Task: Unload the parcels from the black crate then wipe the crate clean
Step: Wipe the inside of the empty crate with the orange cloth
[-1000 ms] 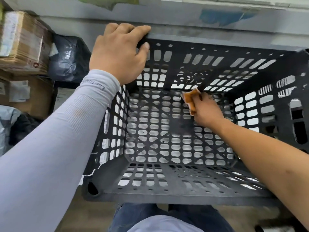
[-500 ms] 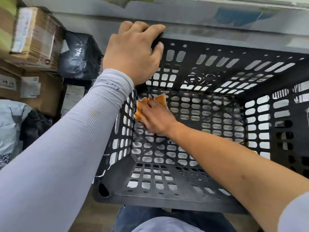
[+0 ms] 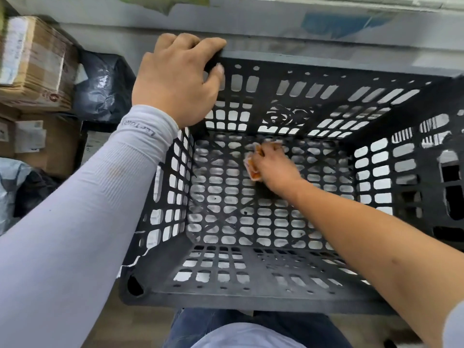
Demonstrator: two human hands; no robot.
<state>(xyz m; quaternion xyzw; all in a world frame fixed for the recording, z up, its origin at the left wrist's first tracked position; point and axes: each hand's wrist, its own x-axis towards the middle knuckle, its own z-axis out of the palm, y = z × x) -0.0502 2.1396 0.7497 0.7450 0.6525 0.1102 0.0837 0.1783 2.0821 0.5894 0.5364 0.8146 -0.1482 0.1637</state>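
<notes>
The black crate (image 3: 256, 295) with a perforated floor and walls stands in front of me, with no parcels inside. My left hand (image 3: 175, 81) grips the crate's far left corner rim, fingers curled over the edge. Deep inside, my right hand (image 3: 273, 169) presses an orange cloth (image 3: 252, 168) on the crate floor near the far wall; most of the cloth is hidden under the hand. Unloaded parcels lie to the left: a brown cardboard box (image 3: 32, 64) and a black plastic bag (image 3: 103, 89).
More parcels crowd the left side: a flat cardboard box with a label (image 3: 47, 144) and a grey mailer bag (image 3: 12, 192). A pale wall (image 3: 276, 28) runs just behind the crate. My legs in jeans (image 3: 226, 322) are below the near rim.
My right hand with the orange cloth has swept from the floor's far left corner back towards the middle of the far edge. The left hand keeps its grip on the rim.
</notes>
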